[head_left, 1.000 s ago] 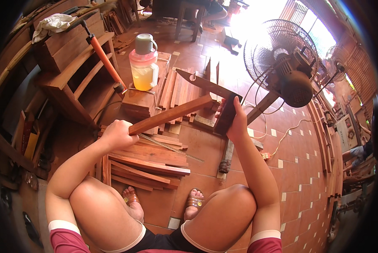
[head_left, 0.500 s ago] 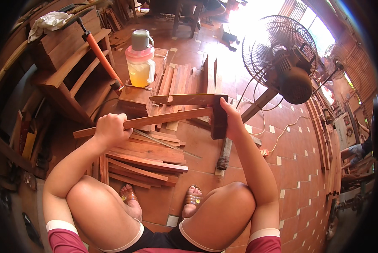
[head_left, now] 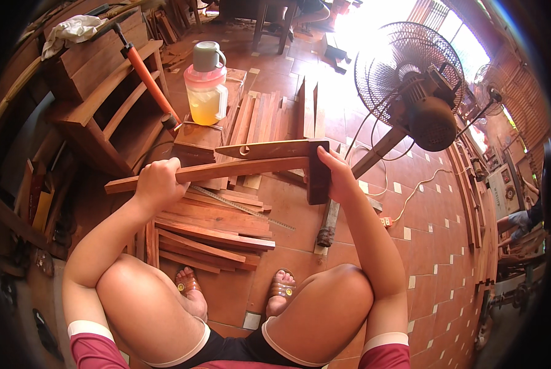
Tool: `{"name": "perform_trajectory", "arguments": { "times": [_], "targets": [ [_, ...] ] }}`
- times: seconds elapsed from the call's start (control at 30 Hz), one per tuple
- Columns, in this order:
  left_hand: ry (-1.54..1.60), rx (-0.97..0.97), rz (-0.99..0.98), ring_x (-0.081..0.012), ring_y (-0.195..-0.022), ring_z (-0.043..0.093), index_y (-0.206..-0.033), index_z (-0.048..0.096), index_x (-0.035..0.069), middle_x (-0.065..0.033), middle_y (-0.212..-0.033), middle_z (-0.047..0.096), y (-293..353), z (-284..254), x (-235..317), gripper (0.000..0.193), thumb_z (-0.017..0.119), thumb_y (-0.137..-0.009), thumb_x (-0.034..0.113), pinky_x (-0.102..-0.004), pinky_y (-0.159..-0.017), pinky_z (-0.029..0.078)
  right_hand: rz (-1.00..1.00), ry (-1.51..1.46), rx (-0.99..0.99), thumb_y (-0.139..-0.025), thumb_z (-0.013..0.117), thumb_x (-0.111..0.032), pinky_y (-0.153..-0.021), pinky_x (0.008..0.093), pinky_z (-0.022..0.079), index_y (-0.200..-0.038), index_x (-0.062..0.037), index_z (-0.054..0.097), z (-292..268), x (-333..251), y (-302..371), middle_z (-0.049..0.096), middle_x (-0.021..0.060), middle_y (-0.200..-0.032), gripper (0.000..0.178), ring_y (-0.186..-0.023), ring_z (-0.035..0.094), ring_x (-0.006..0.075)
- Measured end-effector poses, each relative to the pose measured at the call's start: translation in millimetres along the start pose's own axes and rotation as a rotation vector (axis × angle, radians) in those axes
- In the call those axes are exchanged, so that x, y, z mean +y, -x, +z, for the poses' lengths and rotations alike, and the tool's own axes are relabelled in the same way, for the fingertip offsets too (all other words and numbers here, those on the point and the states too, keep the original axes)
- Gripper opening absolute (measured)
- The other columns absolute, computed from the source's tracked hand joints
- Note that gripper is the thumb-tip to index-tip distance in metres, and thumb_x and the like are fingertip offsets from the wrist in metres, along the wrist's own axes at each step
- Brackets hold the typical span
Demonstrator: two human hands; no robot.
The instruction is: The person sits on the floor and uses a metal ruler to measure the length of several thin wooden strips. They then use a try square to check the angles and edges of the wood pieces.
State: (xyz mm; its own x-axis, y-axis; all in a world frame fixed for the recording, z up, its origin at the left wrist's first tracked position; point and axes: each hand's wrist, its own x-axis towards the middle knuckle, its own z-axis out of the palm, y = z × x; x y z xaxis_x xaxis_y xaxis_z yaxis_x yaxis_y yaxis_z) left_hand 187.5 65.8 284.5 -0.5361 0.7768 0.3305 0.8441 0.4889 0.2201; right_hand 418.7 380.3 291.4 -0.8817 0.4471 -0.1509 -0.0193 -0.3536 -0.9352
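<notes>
1. Gripping a reddish-brown wooden strip (head_left: 244,170) close to its left end with the left hand (head_left: 160,184), closed in a fist around it, with a short stretch of wood poking out beyond.
2. Holding a carpenter's square (head_left: 319,175) by its dark stock with the right hand (head_left: 338,175), partly closed, with thumb along the stock's upper right edge and other fingers mostly hidden behind; cannot tell their exact curl.
3. Holding the strip in the air above the tiled floor (head_left: 291,252), rising slightly rightward, with its right end against the inner face of the stock.
4. Reaching left from the stock's top end, just past the strip's far edge with a thin gap between: the blade (head_left: 272,149), pierced by a round hole near its tip.
5. Heaped on the floor below the left hand: a pile of planks (head_left: 214,221), with a long ruler (head_left: 251,211) slanting across it and past its right edge.
6. Standing by the left edge of a wooden block (head_left: 192,150), beyond the strip: a jug (head_left: 206,98) of yellow liquid, topped by a grey mug (head_left: 206,56).
7. Seen beyond the right hand: a large fan (head_left: 423,92).
</notes>
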Motion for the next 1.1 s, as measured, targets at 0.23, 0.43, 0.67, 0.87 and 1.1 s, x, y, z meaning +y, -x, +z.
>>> {"name": "perform_trajectory", "arguments": {
  "times": [0.23,0.43,0.67,0.87,1.1],
  "targets": [
    [0.049,-0.02,-0.004,-0.0392,-0.075,0.067,-0.076,0.062,0.003,-0.0199,-0.076,0.067,0.5,5.3,-3.9,0.022,0.078,-0.072,0.018,-0.0479,-0.068,0.055,-0.002,0.02,-0.014,-0.098,0.059,-0.033,-0.068,0.0344,0.055,-0.117,-0.0049,0.053,4.0,-2.2,1.7,0.063,0.009,-0.09,0.035,-0.075,0.064,0.0187],
    [0.103,0.02,-0.008,-0.0383,-0.07,0.066,-0.071,0.06,0.004,-0.0181,-0.068,0.065,-0.4,6.3,-5.4,0.02,0.077,-0.07,0.015,-0.0452,-0.064,0.053,-0.014,-0.003,-0.027,-0.098,0.059,-0.031,-0.071,0.0352,0.055,-0.12,-0.0053,0.053,3.7,1.5,-1.1,0.064,0.0086,-0.095,0.034,-0.08,0.064,0.0188],
    [0.147,-0.028,-0.061,-0.0349,-0.066,0.067,-0.071,0.065,0.003,-0.017,-0.066,0.066,0.2,6.0,-3.7,0.018,0.077,-0.07,0.016,-0.0419,-0.062,0.053,-0.039,-0.015,-0.047,-0.099,0.058,-0.028,-0.074,0.0343,0.055,-0.123,-0.0055,0.054,0.1,5.0,-2.9,0.065,0.0079,-0.101,0.033,-0.085,0.065,0.0184],
    [0.258,-0.084,-0.104,-0.0271,-0.061,0.068,-0.071,0.066,0.003,-0.0158,-0.063,0.066,2.7,15.9,-7.6,0.018,0.076,-0.074,0.018,-0.0372,-0.059,0.052,-0.128,-0.027,0.013,-0.099,0.058,-0.025,-0.077,0.0331,0.054,-0.12,-0.0057,0.055,1.1,4.9,-2.5,0.065,0.0077,-0.101,0.029,-0.086,0.065,0.0182],
    [0.436,-0.17,-0.2,-0.028,-0.061,0.066,-0.073,0.066,0.0,-0.0172,-0.065,0.064,-4.7,12.2,-3.2,0.026,0.075,-0.076,0.024,-0.039,-0.061,0.05,-0.274,-0.24,0.101,-0.099,0.058,-0.026,-0.078,0.0374,0.055,-0.111,-0.0047,0.055,1.7,-1.3,-4.5,0.066,0.0101,-0.093,0.024,-0.088,0.067,0.0235]
  ]
}}
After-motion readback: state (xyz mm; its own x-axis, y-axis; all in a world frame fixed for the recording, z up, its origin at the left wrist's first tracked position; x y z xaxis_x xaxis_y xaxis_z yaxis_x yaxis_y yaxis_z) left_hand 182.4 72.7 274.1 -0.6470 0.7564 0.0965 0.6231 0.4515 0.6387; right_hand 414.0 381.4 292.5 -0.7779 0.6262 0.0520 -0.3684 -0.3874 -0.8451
